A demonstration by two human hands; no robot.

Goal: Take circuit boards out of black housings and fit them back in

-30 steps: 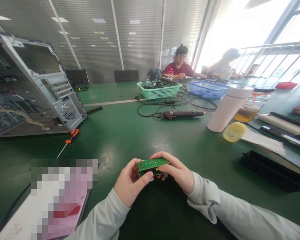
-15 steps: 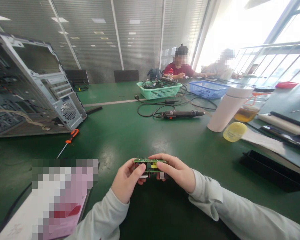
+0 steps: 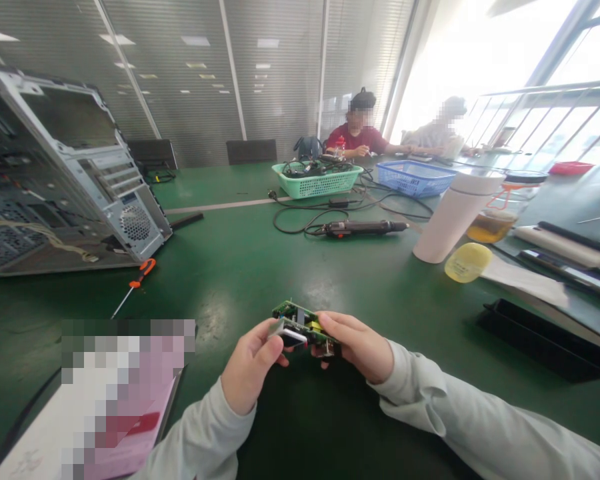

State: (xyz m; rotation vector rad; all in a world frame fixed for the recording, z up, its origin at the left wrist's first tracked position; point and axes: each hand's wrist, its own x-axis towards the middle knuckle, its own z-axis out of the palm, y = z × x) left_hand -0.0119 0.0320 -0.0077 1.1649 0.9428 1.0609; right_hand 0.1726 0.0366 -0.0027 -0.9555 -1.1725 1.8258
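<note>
Circuit-board stack (image 3: 305, 328), pinched by left hand (image 3: 245, 367) and right hand (image 3: 363, 345), has just tipped between them; inner components appear easier to view.

Bare green tabletop (image 3: 250, 267) extends forward from the circuit board assembly (image 3: 300, 327) to the electric screwdriver (image 3: 365, 229), which lies crosswise and obstructs low passage. Its looped cable (image 3: 276, 220) and the green basket (image 3: 320, 185) block the surface beyond. On the left, the computer case (image 3: 140, 223) forms a tall barrier; the orange-handled screwdriver (image 3: 143, 272) lies near its lower corner, and the booklet (image 3: 130, 427) covers the near surface. On the right, the upright tumbler (image 3: 450, 220), the yellow oval object (image 3: 467, 262) and the black tray (image 3: 545, 343) restrict lateral clearance. Passage above the low items is unobstructed.
</note>
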